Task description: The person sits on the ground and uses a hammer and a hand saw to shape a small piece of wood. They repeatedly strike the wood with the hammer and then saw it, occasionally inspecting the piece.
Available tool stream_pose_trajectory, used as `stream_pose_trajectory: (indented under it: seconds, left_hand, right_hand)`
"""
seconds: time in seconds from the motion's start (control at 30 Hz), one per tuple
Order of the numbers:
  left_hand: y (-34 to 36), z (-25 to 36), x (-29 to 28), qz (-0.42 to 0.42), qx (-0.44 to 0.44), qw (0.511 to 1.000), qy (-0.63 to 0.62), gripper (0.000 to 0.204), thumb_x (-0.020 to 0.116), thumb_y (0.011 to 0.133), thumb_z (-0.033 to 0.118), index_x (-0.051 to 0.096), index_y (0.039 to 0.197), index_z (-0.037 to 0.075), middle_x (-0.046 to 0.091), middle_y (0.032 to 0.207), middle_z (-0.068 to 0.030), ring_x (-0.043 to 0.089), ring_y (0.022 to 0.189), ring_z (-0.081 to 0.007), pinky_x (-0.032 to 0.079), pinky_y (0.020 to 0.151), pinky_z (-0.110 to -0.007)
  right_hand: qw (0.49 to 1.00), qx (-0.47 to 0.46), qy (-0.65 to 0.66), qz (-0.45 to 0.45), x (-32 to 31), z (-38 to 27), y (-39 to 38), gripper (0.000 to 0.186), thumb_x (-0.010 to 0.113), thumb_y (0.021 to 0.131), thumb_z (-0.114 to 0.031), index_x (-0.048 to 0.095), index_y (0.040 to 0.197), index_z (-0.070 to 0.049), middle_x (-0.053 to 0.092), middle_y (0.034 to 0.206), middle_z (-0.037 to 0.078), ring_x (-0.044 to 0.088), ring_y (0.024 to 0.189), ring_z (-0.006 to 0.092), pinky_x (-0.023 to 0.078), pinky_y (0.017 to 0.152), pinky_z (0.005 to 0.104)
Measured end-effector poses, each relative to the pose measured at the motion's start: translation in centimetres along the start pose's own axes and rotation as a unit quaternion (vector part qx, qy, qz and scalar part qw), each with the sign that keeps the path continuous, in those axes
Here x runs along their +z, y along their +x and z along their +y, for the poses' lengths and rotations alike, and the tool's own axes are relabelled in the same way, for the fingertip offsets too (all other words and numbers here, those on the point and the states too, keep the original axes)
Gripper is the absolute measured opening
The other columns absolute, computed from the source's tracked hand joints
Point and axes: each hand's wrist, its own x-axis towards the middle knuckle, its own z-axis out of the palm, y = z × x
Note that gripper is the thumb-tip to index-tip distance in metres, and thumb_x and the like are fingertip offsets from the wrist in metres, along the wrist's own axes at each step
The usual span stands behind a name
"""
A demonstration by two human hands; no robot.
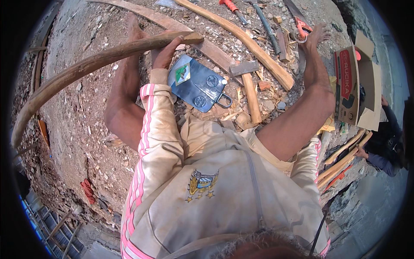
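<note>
My left hand (166,52) is closed around a long curved wooden handle (92,61) near its right end. The handle bends away down to the far left. Beneath that wrist, between my legs, lies a dark blue metal hoe blade (196,86) with a sticker, round stamped marks and a ring at one end. A hammer (252,97) with a wooden handle rests just right of the blade. My right sleeve (305,170) hangs at my right side, and the hand itself does not show.
Wooden poles (241,36), a red-gripped chisel (233,9), a long blue-grey tool (267,28) and an orange-handled saw (303,29) lie ahead among wood chips. An open cardboard box (346,86) stands right. Beside it, another person's hand (361,153) touches several wooden sticks (343,160).
</note>
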Motion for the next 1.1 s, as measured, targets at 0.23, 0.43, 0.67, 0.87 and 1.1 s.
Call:
stream_pose_trajectory:
  seconds: [0.23,0.43,0.67,0.87,1.1]
  left_hand:
    - [2.3,-2.4,-1.1,0.044,0.046,0.997,0.034,0.049,0.089,0.073,0.022,0.068,0.11,-0.002,0.071,0.101,-0.0096,0.067,0.092,-0.017,0.054,0.083,-0.032]
    - [4.2,-5.5,-1.3,0.043,-0.009,0.998,-0.034,0.051,0.088,0.075,0.029,0.067,0.109,-0.003,0.07,0.104,-0.01,0.066,0.094,-0.0179,0.054,0.085,-0.032]
    - [4.3,-3.3,-2.4,0.043,0.066,0.995,0.055,0.039,0.085,0.077,0.024,0.071,0.105,0.001,0.073,0.097,-0.0077,0.069,0.089,-0.017,0.056,0.079,-0.032]
    - [4.5,-1.6,-0.9,0.028,0.073,0.996,0.033,0.036,0.084,0.076,0.022,0.071,0.102,0.001,0.073,0.095,-0.0082,0.07,0.088,-0.0156,0.056,0.079,-0.031]
    - [5.0,-2.3,-1.8,0.069,0.063,0.995,0.03,0.037,0.085,0.076,0.024,0.073,0.1,-0.002,0.075,0.092,-0.0093,0.071,0.084,-0.0157,0.057,0.076,-0.032]
  right_hand:
    - [0.967,-0.005,0.254,-0.016,-4.6,-4.8,-2.6,0.023,0.072,0.089,-0.023,0.053,0.088,-0.011,0.051,0.064,0.001,0.047,0.044,0.011,0.041,0.04,0.0277]
    - [0.927,-0.215,0.307,0.003,-13.7,-25.8,-16.8,0.025,0.066,0.096,-0.018,0.052,0.114,-0.007,0.047,0.066,-0.001,0.046,0.052,0.0096,0.036,0.047,0.0256]
    - [0.816,-0.396,0.383,-0.175,-1.2,-42.7,-25.5,0.025,0.056,0.096,-0.006,0.051,0.119,0.002,0.058,0.082,0.008,0.057,0.063,0.0142,0.047,0.057,0.0258]
    - [0.865,-0.414,0.131,-0.251,16.7,-42.3,-22.5,0.027,0.062,0.093,-0.021,0.054,0.106,0.002,0.051,0.072,0.016,0.051,0.058,0.0307,0.043,0.059,0.0435]
    - [0.849,-0.454,0.12,-0.242,19.5,-45.0,-25.3,0.022,0.061,0.093,-0.017,0.055,0.103,0.001,0.058,0.071,0.018,0.06,0.059,0.0288,0.045,0.056,0.0434]
